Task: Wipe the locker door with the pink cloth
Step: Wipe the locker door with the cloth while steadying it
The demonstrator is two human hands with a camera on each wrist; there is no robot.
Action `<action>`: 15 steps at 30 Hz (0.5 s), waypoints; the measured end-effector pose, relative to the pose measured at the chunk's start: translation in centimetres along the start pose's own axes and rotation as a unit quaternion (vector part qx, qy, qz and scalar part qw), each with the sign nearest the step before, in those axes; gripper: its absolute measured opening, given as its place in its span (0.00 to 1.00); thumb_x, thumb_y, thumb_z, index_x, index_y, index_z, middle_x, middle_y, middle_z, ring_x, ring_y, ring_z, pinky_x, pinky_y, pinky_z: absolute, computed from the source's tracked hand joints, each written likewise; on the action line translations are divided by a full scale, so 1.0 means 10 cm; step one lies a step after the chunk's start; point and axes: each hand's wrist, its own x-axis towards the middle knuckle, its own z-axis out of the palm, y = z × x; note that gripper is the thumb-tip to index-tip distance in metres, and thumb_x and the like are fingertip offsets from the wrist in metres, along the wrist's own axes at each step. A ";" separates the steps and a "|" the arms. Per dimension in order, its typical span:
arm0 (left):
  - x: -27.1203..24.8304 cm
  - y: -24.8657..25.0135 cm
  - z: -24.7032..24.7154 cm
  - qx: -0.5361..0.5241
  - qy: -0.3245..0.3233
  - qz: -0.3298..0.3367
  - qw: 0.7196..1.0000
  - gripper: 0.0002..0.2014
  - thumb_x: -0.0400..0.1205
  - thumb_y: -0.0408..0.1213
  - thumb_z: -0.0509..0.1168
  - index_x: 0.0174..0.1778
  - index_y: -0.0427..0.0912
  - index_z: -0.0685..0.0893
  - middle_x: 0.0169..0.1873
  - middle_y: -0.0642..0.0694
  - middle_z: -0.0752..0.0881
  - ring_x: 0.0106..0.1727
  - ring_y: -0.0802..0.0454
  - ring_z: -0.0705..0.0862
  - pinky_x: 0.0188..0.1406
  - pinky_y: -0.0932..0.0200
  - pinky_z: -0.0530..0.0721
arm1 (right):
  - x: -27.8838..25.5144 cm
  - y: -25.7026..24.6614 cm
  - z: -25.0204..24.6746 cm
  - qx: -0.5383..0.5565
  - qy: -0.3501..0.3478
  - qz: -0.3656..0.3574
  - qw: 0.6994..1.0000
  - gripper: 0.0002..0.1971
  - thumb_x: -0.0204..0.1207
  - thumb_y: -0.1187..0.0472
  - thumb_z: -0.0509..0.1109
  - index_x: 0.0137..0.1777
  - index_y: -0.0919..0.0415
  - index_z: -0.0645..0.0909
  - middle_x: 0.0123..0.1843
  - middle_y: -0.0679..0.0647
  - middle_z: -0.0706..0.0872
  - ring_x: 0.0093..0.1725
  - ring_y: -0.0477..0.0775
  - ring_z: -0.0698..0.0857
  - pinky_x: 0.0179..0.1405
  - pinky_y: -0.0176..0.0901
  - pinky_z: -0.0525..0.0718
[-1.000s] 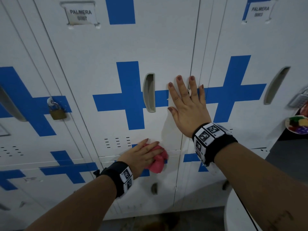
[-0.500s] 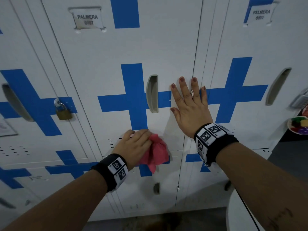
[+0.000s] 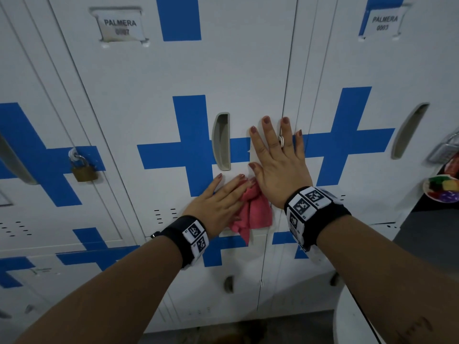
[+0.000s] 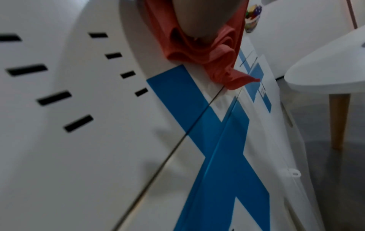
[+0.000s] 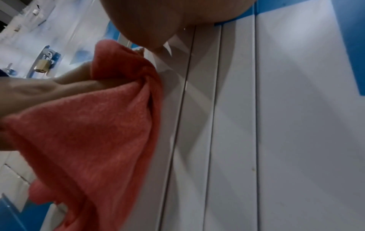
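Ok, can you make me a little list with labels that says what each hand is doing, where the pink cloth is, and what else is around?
left hand: presses the pink cloth flat against the door, fingers straight
right hand: flat on the door, fingers spread, holds nothing
pink cloth: bunched under the left hand, below the handle, one corner hanging down
locker door: white with a blue cross, shut
handle: grey recess, beside the right hand
padlock: brass, on the neighbouring door

The person is reaching both forearms forward, each wrist wearing a black band with marker tags. The left hand (image 3: pixel 218 204) is pressing down with straight fingers, while the right hand (image 3: pixel 280 165) is lying flat, fingers spread.
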 end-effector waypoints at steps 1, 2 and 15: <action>0.02 -0.01 0.01 0.005 -0.012 0.011 1.000 0.32 0.79 0.53 0.64 0.76 0.42 0.67 0.79 0.45 0.61 0.80 0.43 0.54 0.78 0.39 0.40 | 0.00 0.00 0.00 0.000 0.001 -0.001 1.000 0.33 0.83 0.48 0.51 0.83 0.51 0.39 0.85 0.53 0.41 0.82 0.60 0.34 0.79 0.65 0.37; 0.03 -0.02 0.01 0.010 -0.022 0.022 0.999 0.33 0.79 0.53 0.64 0.76 0.42 0.67 0.79 0.46 0.60 0.80 0.43 0.54 0.78 0.39 0.39 | 0.00 0.00 0.00 -0.002 0.002 -0.002 1.000 0.33 0.83 0.48 0.50 0.83 0.51 0.39 0.85 0.53 0.41 0.81 0.60 0.34 0.79 0.65 0.37; -0.06 0.24 0.08 0.060 -0.200 0.097 0.973 0.37 0.83 0.44 0.57 0.81 0.43 0.41 0.78 0.44 0.31 0.74 0.40 0.23 0.68 0.36 0.24 | -0.01 0.01 0.03 -0.012 0.013 -0.007 1.000 0.32 0.84 0.47 0.50 0.83 0.51 0.40 0.85 0.52 0.41 0.81 0.60 0.32 0.78 0.62 0.34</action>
